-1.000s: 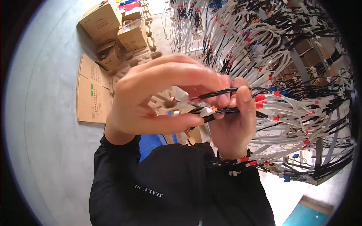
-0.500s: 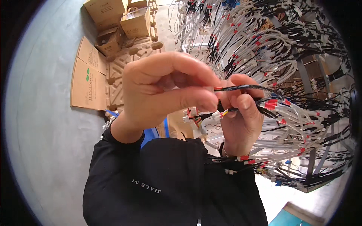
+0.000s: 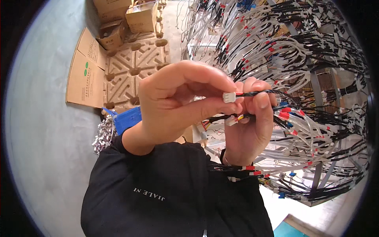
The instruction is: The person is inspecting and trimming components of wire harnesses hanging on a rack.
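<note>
A small white plug connector (image 3: 229, 97) sits between the thumb and index fingertips of my left hand (image 3: 164, 104), its slotted face toward me. From its back a twisted black wire with a bit of red (image 3: 250, 94) runs rightward into my right hand (image 3: 252, 126). That hand's thumb and fingers are closed on the wire. Below the fingertips hangs a second white connector (image 3: 231, 121) with yellow and red wires. Further black cables with red tape bands (image 3: 285, 113) pass behind my right hand; which of them it also grips is hidden.
Dense bundles of black and white wires (image 3: 292, 51) hang from a metal rack on the right. At left are open cardboard boxes (image 3: 141, 17), a flattened carton (image 3: 85, 75), a brown moulded tray (image 3: 136, 59), a blue bin (image 3: 128, 119) and a heap of white connectors (image 3: 104, 134).
The white connector, mostly covered by my left fingers before, now shows at their tips. The left hand has shifted slightly right, and the view has moved a little.
</note>
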Demonstrator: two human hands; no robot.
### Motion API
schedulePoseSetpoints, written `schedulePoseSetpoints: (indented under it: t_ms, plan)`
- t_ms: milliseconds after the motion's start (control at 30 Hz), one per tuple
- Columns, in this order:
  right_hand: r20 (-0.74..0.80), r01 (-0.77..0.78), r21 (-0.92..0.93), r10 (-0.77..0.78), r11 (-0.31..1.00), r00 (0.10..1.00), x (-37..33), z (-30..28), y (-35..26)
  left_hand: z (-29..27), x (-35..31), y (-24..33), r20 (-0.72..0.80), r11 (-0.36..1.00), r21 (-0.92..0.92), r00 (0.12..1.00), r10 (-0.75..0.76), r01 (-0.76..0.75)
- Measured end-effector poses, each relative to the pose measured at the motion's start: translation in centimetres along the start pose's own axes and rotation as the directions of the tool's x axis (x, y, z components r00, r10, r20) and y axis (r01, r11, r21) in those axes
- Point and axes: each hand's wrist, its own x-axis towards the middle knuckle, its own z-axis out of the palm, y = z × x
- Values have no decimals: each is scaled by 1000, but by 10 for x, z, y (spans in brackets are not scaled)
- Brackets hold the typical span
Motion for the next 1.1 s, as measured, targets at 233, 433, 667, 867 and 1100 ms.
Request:
schedulePoseSetpoints:
  t_ms: [233, 433, 667, 867, 1100]
  plan:
    - [17, -19, 33, 19, 999, 1000, -4, -2, 0, -3, 2, -2, 72, 992, 94, 995, 72, -79]
    - [-16, -1, 27, 1, 1000, 1000, -1, 4, 0, -4, 4, -5, 80, 991, 96, 993, 82, -90]
    - [6, -20, 65, 20, 998, 1000, -2, -4, 1, -6, 3, -8, 113, 988, 119, 990, 84, -97]
    - [-236, -68, 66, 81, 996, 968, -8, 16, -3, -8, -2, -14, 93, 993, 95, 993, 67, -76]
    - [-173, 43, 148, -17, 988, 985, 29, -14, -1, -27, 14, -36, -33, 924, 371, 993, 117, -96]
